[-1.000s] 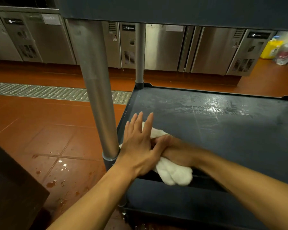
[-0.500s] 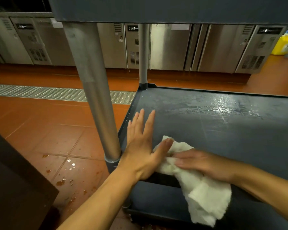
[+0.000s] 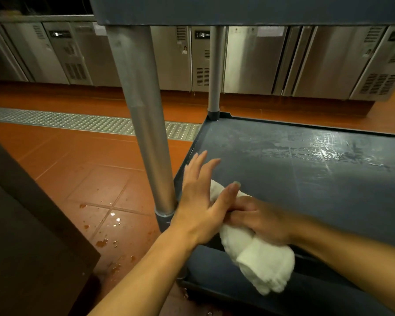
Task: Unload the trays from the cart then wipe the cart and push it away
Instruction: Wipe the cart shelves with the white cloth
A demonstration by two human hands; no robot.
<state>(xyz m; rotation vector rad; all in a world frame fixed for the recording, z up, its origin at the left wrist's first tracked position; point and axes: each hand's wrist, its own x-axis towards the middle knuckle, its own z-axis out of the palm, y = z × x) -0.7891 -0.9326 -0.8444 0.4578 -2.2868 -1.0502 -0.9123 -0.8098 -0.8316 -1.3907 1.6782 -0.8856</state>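
White cloth point(image 3: 260, 258) half-hidden under hands

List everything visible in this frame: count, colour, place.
dark grey plastic cart shelf: 1, wet streaks, centre right
round metal cart posts: 2 in view, silver, left corners of the shelf
white folded cloth: 1, near edge of the shelf
stainless steel under-counter cabinets: a row, silver, far wall
metal floor drain grate: 1, silver, left
red floor tiles: spattered, left
left hand: flat on the shelf, fingers straight
right hand: gripping the cloth

Red tiled floor point(image 3: 82, 179), metal drain grate point(image 3: 78, 122), steel under-counter fridges point(image 3: 249, 60), dim light
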